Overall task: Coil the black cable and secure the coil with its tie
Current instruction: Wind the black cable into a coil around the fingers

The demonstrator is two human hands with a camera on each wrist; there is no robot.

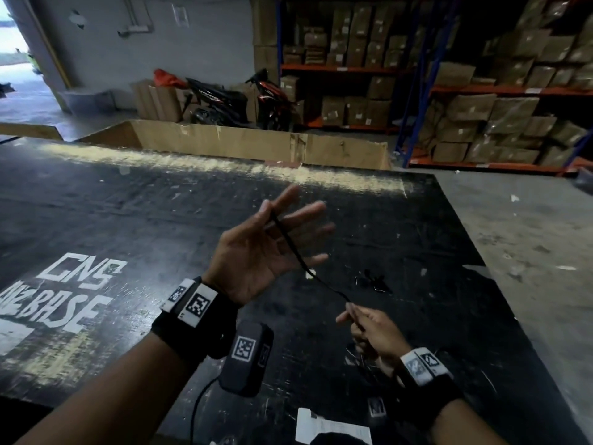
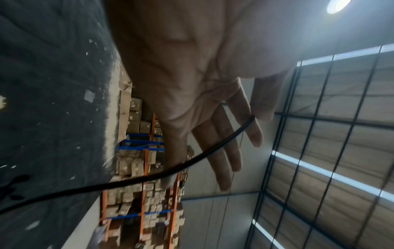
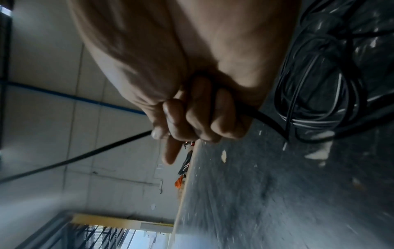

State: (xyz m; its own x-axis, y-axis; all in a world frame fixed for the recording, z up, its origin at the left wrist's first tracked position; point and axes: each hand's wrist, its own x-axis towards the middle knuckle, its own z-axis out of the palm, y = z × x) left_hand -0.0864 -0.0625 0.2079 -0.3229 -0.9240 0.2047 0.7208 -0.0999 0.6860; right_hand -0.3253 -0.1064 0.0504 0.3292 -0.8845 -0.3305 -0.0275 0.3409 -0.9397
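Observation:
The black cable (image 1: 301, 261) runs taut between my two hands above the black table (image 1: 128, 203). My left hand (image 1: 279, 208) is raised palm up with fingers spread; its thumb pinches the cable end against the index finger (image 2: 245, 107). From there the cable (image 2: 149, 176) slopes down to my right hand (image 1: 369, 329), which grips it in a fist (image 3: 192, 118). The remaining cable (image 3: 319, 87) lies in loose tangled loops on the table under the right hand. A small black item (image 1: 373, 281) lies on the table between the hands; I cannot tell what it is.
White lettering (image 1: 73, 284) marks the table's left part. An open cardboard box (image 1: 256, 142) stands at the far edge. A white paper (image 1: 330, 425) lies at the near edge. Shelving racks (image 1: 481, 91) with boxes stand to the right, beyond bare floor (image 1: 529, 236).

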